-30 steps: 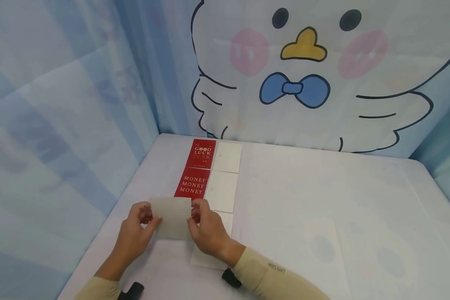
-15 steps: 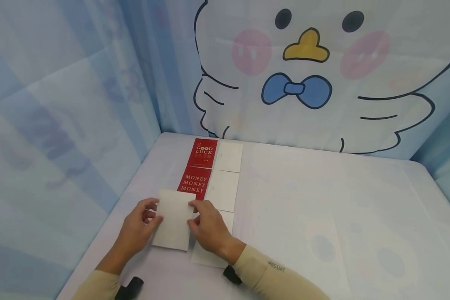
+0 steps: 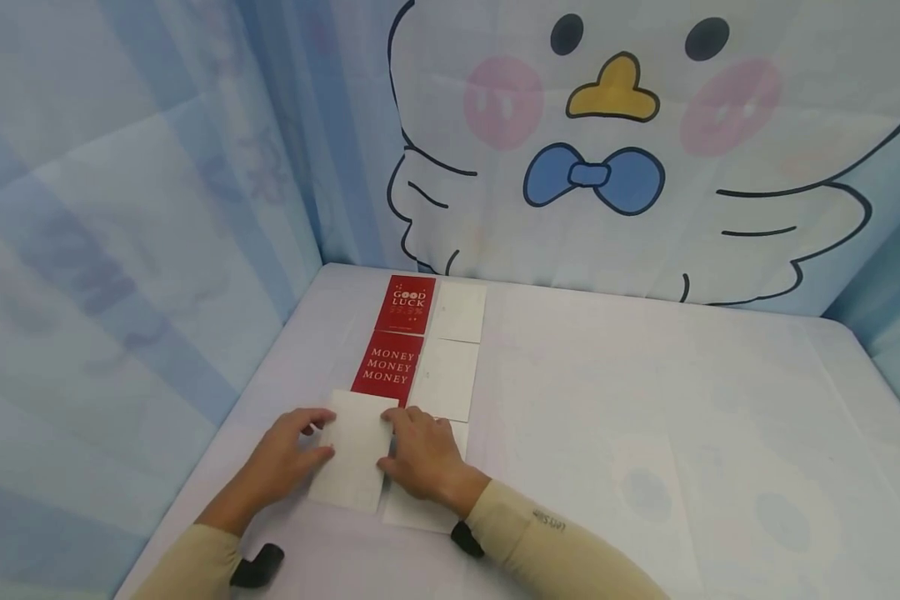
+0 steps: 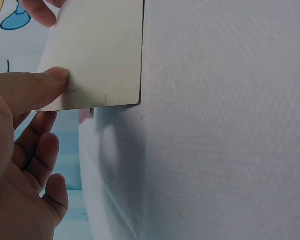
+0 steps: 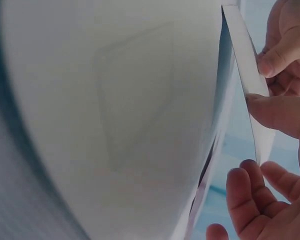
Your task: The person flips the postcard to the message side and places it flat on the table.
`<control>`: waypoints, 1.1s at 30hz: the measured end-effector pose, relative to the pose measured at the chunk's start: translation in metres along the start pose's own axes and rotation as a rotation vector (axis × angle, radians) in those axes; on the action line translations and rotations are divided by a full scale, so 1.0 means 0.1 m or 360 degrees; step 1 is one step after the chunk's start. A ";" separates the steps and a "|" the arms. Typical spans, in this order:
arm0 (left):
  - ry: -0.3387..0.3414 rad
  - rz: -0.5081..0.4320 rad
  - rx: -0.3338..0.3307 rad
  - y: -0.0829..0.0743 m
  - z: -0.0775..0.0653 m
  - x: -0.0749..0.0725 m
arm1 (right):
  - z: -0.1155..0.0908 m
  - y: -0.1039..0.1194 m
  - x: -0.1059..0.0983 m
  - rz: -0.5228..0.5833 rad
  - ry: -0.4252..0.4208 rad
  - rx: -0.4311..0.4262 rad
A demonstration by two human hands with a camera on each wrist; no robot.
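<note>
Much of the lower card row is covered. The held card [image 3: 352,450], cream and with its plain side up in the head view, hangs over the near edge of the MONEY card [image 3: 387,365] and hides whatever lies under it. The right hand [image 3: 423,450] blocks most of the third white card [image 3: 457,437] and part of the nearest white card [image 3: 416,510]. Faint print [image 4: 71,91] by the left thumb is too small to read (the lettering on the right sleeve [image 3: 562,542] is no easier). In the right wrist view a pale surface [image 5: 135,95] fills the left side, too blurred to identify. Both sleeves are cut off by the frame.

The left hand [image 3: 288,454] pinches the held card at its left edge, thumb on the cream face and forefinger behind, the other fingers loosely bent and clear of it. The right hand grips the opposite edge likewise, thumb on the face and fingertips at the border. The card sits between the two hands, tilted and at least partly lifted over the table [image 3: 645,442]; whether its near edge touches the cloth, I cannot tell. Beyond it lie the GOOD LUCK card [image 3: 406,305] and two more white cards [image 3: 444,379] to the right.
</note>
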State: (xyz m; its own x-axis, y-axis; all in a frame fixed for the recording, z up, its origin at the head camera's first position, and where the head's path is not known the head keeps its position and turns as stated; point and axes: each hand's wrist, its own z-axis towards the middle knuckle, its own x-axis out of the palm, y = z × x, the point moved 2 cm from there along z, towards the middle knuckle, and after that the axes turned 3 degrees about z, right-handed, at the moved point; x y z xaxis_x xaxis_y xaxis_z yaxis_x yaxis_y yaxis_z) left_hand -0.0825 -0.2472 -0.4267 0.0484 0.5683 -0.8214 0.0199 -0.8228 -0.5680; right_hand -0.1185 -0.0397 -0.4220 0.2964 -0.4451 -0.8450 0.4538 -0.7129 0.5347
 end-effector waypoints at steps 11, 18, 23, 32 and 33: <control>0.0158 0.0064 -0.0021 0.05 0.05 0.06 | 0.04 -0.02 0.08 -0.0165 0.0120 0.0010; 0.0193 0.0054 -0.0034 0.08 0.08 0.09 | 0.07 -0.03 0.10 -0.0194 0.0168 0.0018; 0.0199 0.0057 -0.0037 0.08 0.08 0.09 | 0.08 -0.03 0.11 -0.0216 0.0182 0.0021; 0.0196 0.0082 0.0007 0.10 0.09 0.11 | 0.08 -0.03 0.12 -0.0315 0.0176 0.0002; 0.0202 0.0086 0.0003 0.10 0.09 0.11 | 0.08 -0.03 0.12 -0.0327 0.0181 -0.0005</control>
State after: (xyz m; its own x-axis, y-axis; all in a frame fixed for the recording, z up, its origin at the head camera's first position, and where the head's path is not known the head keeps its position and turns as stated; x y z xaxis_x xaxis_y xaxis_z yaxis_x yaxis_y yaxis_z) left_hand -0.0909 -0.2489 -0.4423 0.1756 0.5171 -0.8377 0.0117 -0.8520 -0.5235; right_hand -0.1232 -0.0475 -0.4338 0.2900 -0.2267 -0.9298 0.5167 -0.7807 0.3515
